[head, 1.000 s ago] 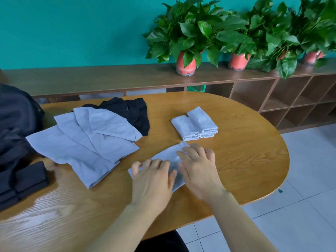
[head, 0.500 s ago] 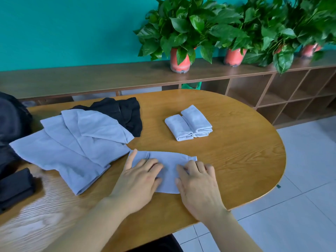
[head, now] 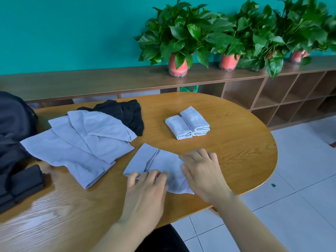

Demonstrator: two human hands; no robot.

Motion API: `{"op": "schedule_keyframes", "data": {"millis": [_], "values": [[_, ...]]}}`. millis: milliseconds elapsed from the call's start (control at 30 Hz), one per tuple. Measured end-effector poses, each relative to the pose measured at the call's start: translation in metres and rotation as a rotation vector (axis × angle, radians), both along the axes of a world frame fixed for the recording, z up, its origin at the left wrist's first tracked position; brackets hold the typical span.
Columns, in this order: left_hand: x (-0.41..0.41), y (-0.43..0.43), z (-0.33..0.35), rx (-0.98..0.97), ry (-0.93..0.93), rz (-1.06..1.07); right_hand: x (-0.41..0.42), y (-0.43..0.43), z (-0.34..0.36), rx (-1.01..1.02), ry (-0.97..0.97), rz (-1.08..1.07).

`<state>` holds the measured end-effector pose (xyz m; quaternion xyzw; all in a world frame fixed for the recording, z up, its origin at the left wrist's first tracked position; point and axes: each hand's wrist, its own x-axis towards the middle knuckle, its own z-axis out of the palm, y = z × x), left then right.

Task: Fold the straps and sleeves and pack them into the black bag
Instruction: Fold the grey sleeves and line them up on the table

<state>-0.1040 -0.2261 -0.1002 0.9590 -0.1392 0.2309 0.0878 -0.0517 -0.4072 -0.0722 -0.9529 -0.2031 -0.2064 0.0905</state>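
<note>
A light grey sleeve (head: 156,162) lies partly folded on the wooden table (head: 236,153) in front of me. My left hand (head: 147,190) sits at its near left edge, fingers curled onto the cloth and pinching it. The sleeve's right end is under the bent fingers of my right hand (head: 201,171), which grips it. Two folded grey sleeves (head: 189,124) lie side by side further back. A pile of unfolded grey sleeves (head: 81,144) lies to the left, over a black garment (head: 127,113). At the far left edge stands the black bag (head: 12,124), with folded black straps (head: 27,179) beside it.
The table's rounded edge runs close to my right hand, with white floor tiles (head: 300,179) beyond. A long wooden shelf (head: 109,80) behind the table carries several potted plants (head: 178,66) against a teal wall.
Both hands lay flat on the grey sleeve before. The left hand has drawn back to the near left edge and the right has shifted to the right end, fingers now curled.
</note>
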Motion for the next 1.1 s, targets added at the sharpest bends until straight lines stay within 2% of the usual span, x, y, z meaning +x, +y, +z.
{"op": "schedule_keyframes", "data": {"millis": [133, 200, 333, 600, 733, 900, 1100], "values": [[-0.010, 0.003, -0.002, 0.048, 0.048, 0.077, 0.011, -0.006, -0.007, -0.147, 0.189, 0.058], [-0.006, 0.011, -0.001, 0.076, 0.040, 0.074, 0.007, -0.011, -0.012, -0.188, 0.194, 0.043], [0.007, 0.030, -0.002, 0.108, 0.081, 0.030, -0.018, -0.013, -0.015, -0.116, 0.111, 0.000], [0.034, 0.062, 0.005, 0.123, 0.143, -0.092, -0.062, 0.006, -0.026, -0.048, 0.102, -0.005], [0.027, 0.061, 0.011, 0.046, 0.188, -0.150, -0.060, 0.009, -0.023, -0.034, 0.098, 0.008], [-0.006, 0.050, 0.018, -0.076, 0.222, -0.275, -0.057, 0.003, -0.013, 0.092, 0.108, 0.110], [-0.007, 0.042, 0.016, -0.057, 0.259, -0.222, -0.055, 0.004, -0.011, 0.116, 0.312, 0.249]]}}
